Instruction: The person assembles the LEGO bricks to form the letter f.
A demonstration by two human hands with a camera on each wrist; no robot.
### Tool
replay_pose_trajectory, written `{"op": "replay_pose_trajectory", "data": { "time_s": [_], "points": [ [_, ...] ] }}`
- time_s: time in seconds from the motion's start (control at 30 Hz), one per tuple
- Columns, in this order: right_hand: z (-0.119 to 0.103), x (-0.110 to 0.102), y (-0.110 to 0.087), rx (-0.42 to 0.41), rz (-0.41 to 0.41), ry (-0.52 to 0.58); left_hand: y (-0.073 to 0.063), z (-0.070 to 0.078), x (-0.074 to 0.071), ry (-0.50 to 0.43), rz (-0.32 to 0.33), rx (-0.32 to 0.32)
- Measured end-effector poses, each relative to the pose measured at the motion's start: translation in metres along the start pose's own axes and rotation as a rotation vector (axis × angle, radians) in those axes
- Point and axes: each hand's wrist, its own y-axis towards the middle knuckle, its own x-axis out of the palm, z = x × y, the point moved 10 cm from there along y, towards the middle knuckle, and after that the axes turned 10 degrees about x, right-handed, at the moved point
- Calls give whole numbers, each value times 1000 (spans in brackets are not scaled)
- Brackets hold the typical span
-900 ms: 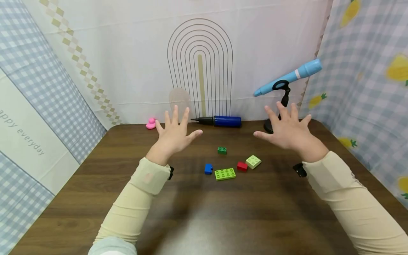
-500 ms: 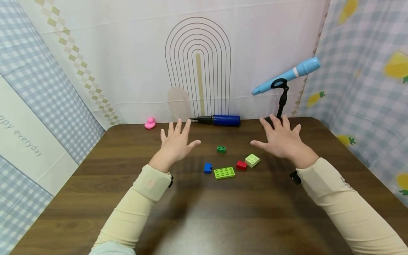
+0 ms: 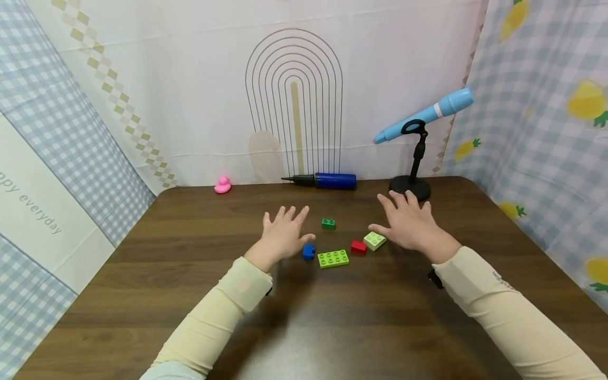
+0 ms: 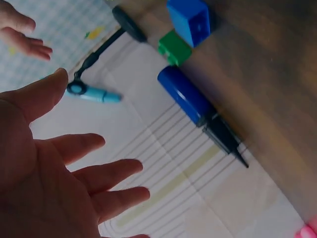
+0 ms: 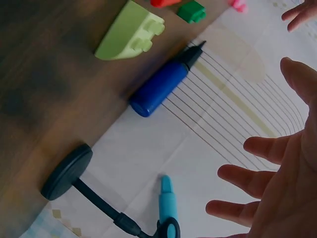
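Note:
My left hand hovers with spread fingers, its thumb close to the blue toy brick. Over on the other side, my right hand is also spread, its thumb beside the pale green brick. Both hands hold nothing. Between them lie a lime green brick with two rows of studs, a red brick and a small dark green brick. In the left wrist view the blue brick sits near the green brick. The pale green brick shows a sloped side in the right wrist view.
Along the back edge of the brown table are a pink duck, a blue hand pump with a black nozzle, and a black stand. A light blue microphone-shaped object appears behind the stand. Patterned cloths surround the table.
Both hands have come down and nearer the bricks. The left hand has moved right, the right hand slightly left, uncovering the stand's base. The bricks have stayed in place.

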Motion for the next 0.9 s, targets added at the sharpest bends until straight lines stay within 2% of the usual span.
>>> {"op": "replay_pose_trajectory", "data": {
  "time_s": [0.23,0.43,0.7,0.9],
  "points": [
    [-12,19,1,-53,-14,-33,5,20,16,31,-71,67],
    [-22,31,1,-79,-22,-35,9,35,22,25,-76,108],
    [-33,37,5,-126,-6,-46,20,55,33,60,-101,175],
    [-42,43,9,-172,-27,-72,29,66,44,84,-135,185]
  ]
}}
